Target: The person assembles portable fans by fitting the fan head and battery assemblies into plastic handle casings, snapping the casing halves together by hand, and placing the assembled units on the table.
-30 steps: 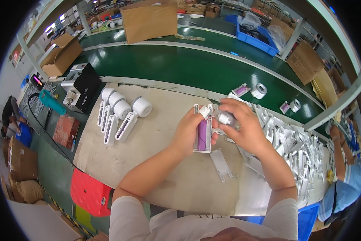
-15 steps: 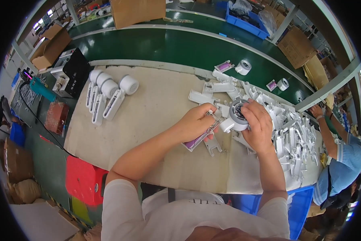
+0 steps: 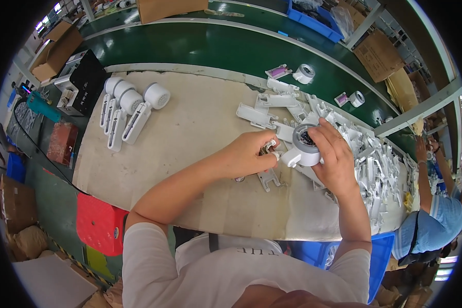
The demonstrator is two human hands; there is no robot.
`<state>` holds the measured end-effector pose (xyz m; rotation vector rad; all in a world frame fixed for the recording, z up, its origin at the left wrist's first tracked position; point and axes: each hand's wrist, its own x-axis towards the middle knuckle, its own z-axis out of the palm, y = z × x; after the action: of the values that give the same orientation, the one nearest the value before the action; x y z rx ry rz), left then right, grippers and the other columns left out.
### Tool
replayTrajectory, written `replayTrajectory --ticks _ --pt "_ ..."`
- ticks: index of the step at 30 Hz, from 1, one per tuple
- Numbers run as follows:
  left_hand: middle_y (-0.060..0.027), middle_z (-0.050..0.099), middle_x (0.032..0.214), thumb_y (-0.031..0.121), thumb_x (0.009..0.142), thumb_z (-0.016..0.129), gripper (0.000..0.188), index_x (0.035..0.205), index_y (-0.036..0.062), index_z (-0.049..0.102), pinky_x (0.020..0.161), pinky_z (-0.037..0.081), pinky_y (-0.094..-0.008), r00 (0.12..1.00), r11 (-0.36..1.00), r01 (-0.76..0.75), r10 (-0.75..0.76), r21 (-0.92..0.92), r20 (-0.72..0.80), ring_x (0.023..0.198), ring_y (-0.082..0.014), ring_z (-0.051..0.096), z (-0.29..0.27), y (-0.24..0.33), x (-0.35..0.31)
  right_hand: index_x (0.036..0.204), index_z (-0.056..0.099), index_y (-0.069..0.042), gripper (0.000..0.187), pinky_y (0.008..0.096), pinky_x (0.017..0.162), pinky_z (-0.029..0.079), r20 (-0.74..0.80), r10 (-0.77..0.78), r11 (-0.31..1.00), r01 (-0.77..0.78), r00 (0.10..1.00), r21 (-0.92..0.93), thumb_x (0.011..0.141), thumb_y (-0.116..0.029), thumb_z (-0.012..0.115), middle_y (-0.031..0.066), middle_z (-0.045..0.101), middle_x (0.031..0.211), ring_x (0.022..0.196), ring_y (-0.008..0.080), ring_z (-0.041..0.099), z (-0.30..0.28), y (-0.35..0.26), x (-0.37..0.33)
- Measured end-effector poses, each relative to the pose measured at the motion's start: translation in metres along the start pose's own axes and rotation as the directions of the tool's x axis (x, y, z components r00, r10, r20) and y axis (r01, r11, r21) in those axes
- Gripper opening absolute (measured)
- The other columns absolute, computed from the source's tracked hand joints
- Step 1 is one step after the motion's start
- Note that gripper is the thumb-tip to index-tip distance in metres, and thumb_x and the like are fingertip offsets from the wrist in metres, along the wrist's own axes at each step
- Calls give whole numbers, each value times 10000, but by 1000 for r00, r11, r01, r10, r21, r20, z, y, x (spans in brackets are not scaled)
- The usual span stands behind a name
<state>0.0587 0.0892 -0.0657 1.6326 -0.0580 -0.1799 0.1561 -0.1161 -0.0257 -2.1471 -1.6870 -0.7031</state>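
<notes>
My right hand point(image 3: 335, 158) is closed around a white round device head point(image 3: 307, 154) with a grey ring and a dark centre. The head's short white neck point(image 3: 291, 158) points at my left hand point(image 3: 251, 152). That hand is closed on a white handle shell point(image 3: 270, 146), mostly hidden by the fingers; only its end shows by the fingertips. The neck and the shell are very close; I cannot tell if they touch. Loose white handle shells point(image 3: 255, 116) lie just beyond my hands, and one forked shell point(image 3: 270, 180) rests below them.
White plastic shells point(image 3: 377, 177) are heaped at the right of the table. Several white devices with round heads point(image 3: 130, 101) lie at the left. Two heads with purple-filled handles point(image 3: 305, 74) sit on the green belt point(image 3: 215, 49). Another person point(image 3: 430, 215) works at the far right.
My left hand has turned, so the handle shell with the purple piece, visible before, is now mostly hidden. My right hand still holds the round head. The whole view has shifted slightly.
</notes>
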Motion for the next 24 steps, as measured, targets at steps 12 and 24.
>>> replayTrajectory --ticks 12,24 --pt "-112 583 681 150 715 609 292 942 -2 506 502 417 -284 962 916 -183 241 356 -125 557 -138 547 5 -9 1 1222 481 -108 699 399 865 466 84 104 977 -117 991 176 575 31 705 110 525 1147 1085 337 527 -2 -4 -4" --pt "-180 591 750 136 709 590 306 957 -23 505 604 469 -349 967 822 -166 243 544 -72 663 -274 608 3 -5 0 1223 546 -178 576 336 835 453 429 -83 810 -190 899 555 686 -32 694 141 488 1167 1018 303 526 -20 15 44"
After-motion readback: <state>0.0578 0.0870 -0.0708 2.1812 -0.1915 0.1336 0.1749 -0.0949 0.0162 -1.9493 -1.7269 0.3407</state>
